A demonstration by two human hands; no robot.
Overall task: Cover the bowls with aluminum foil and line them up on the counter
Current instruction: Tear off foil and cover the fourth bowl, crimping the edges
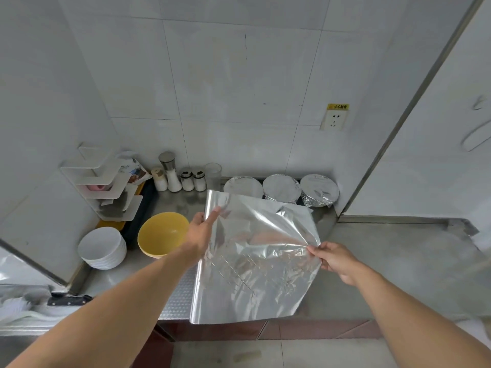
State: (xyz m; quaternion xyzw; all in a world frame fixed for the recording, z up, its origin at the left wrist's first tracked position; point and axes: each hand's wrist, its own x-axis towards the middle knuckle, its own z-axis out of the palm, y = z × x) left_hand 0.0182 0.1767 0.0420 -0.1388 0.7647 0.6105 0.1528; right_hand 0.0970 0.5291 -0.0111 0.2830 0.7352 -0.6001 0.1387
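Note:
A large sheet of aluminum foil (pixel 255 261) lies spread over the steel counter (pixel 385 266), still joined to its roll along the left edge. My left hand (pixel 202 229) presses on that roll edge with straight fingers. My right hand (pixel 334 257) pinches the foil's right edge and lifts it a little. A yellow bowl (pixel 162 236) stands uncovered left of the foil. Beside it is a stack of white bowls (pixel 102 248). Three foil-covered bowls (pixel 280 188) stand in a row against the back wall.
Salt and spice shakers (pixel 180 176) and a clear glass (pixel 213 172) stand at the back. A white shelf rack (pixel 106 181) fills the left corner. A wall socket (pixel 334 118) sits above the covered bowls. The counter extends to the right.

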